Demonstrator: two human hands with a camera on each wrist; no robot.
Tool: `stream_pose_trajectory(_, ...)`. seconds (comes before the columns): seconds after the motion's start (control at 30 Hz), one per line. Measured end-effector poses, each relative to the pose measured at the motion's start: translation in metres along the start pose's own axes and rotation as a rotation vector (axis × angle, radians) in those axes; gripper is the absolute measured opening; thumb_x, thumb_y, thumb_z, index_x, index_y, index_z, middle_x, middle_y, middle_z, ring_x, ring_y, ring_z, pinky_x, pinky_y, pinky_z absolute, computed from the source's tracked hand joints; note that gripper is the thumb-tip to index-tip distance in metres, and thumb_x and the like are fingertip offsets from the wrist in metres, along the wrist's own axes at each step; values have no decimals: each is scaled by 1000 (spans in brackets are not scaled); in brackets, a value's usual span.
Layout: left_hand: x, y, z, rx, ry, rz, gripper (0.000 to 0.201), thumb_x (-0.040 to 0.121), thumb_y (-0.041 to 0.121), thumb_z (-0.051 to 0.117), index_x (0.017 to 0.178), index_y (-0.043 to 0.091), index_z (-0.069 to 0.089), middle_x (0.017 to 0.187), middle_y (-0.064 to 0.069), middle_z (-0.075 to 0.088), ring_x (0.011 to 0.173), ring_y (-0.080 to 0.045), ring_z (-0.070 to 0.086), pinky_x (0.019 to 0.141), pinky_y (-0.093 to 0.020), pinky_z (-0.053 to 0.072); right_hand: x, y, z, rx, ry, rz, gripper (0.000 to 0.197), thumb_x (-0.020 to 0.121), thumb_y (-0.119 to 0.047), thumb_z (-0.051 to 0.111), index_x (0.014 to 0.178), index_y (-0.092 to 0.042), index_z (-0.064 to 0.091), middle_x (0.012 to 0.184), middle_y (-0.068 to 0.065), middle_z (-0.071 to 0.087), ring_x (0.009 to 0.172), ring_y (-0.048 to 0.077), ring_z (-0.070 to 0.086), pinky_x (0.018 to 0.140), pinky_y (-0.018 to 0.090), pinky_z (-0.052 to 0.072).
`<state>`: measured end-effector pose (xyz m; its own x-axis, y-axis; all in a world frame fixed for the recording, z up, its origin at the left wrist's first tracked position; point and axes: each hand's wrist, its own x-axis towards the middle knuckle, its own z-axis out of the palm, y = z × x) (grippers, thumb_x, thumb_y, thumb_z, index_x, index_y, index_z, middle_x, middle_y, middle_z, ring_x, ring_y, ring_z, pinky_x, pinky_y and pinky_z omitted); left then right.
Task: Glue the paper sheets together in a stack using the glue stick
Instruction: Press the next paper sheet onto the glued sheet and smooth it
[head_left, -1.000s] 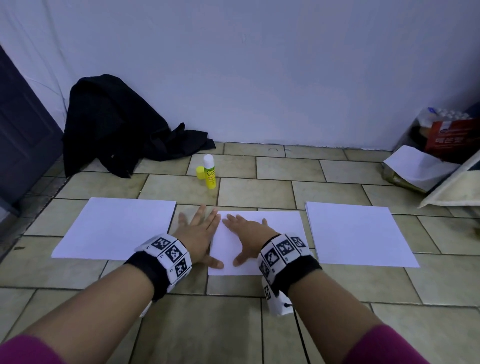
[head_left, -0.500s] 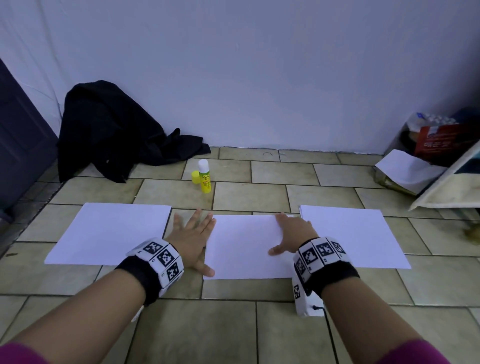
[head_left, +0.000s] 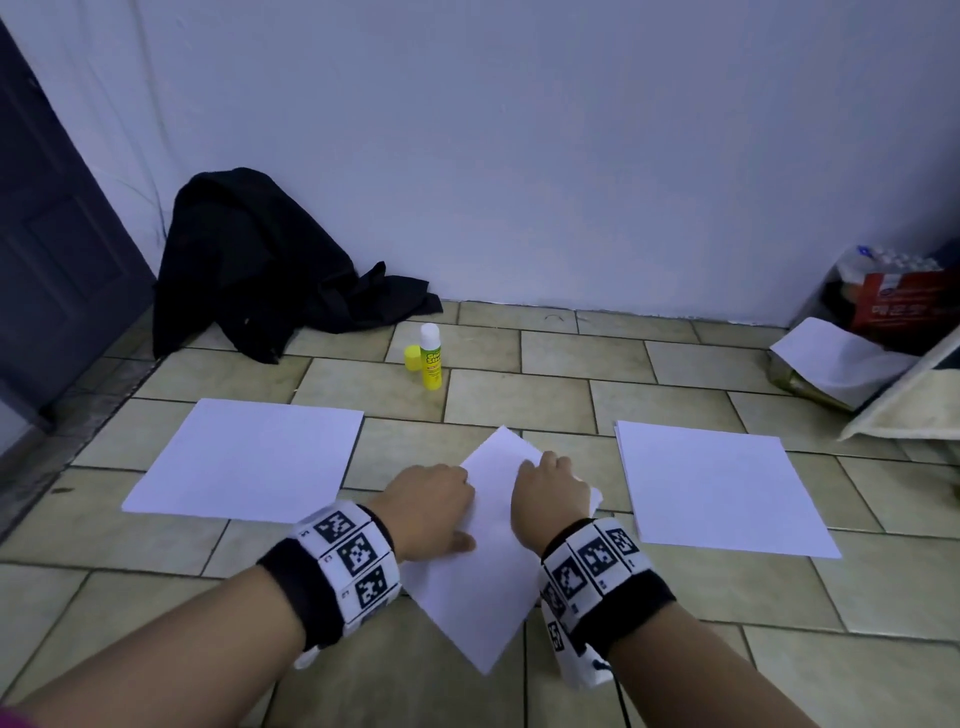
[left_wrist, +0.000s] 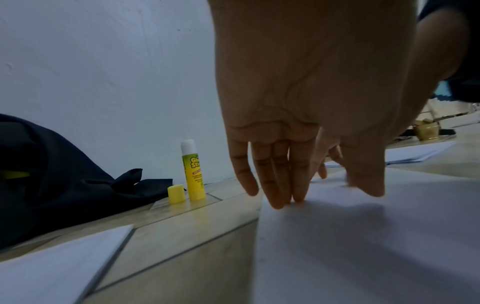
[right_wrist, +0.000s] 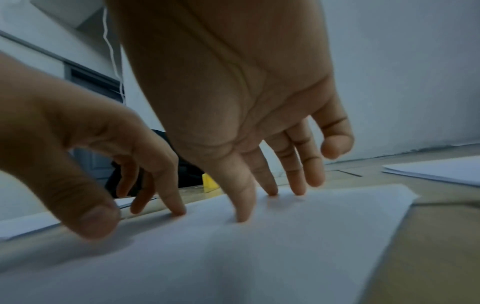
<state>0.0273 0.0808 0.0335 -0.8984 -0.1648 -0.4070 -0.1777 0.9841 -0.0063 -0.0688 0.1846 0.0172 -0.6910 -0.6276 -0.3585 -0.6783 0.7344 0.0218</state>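
A white paper sheet (head_left: 488, 561) lies turned diagonally on the tiled floor between my hands. My left hand (head_left: 431, 499) presses its left side with straight fingers (left_wrist: 283, 174). My right hand (head_left: 550, 493) presses the right side through its fingertips (right_wrist: 244, 214). Another sheet (head_left: 249, 460) lies flat to the left, and a thin stack of sheets (head_left: 717, 488) lies to the right. The yellow glue stick (head_left: 430, 358) stands uncapped near the wall beyond the sheets, with its yellow cap (head_left: 412, 357) beside it. Both also show in the left wrist view: the stick (left_wrist: 193, 172) and the cap (left_wrist: 176, 193).
A black cloth (head_left: 260, 270) is heaped against the wall at the back left, beside a dark door (head_left: 52, 249). Boxes and loose paper (head_left: 893, 306) crowd the back right corner. A white wall closes the far side.
The middle sheet has turned from square to diagonal. My right hand came back from the sheet's right edge, and both hands now sit close together on it.
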Motion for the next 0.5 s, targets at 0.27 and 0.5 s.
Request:
stream_pose_trajectory(0.27, 4, -23, 20, -227, 85, -202, 90, 77, 63, 65, 141, 8, 35, 152, -10, 27, 141, -24, 20, 110, -40, 31, 7, -29, 8, 62, -47, -211, 85, 87, -46, 62, 148, -10, 17, 150, 12, 21, 136, 28, 24, 99, 44, 38)
stream_pose_trajectory(0.5, 10, -30, 28, -115, -119, -266, 111, 85, 63, 53, 150, -1, -10, 159, -15, -13, 146, -27, -19, 117, -56, 7, 15, -48, -2, 12, -159, -434, 94, 92, -45, 55, 152, -7, -7, 161, 3, -6, 148, 19, -3, 113, 62, 11)
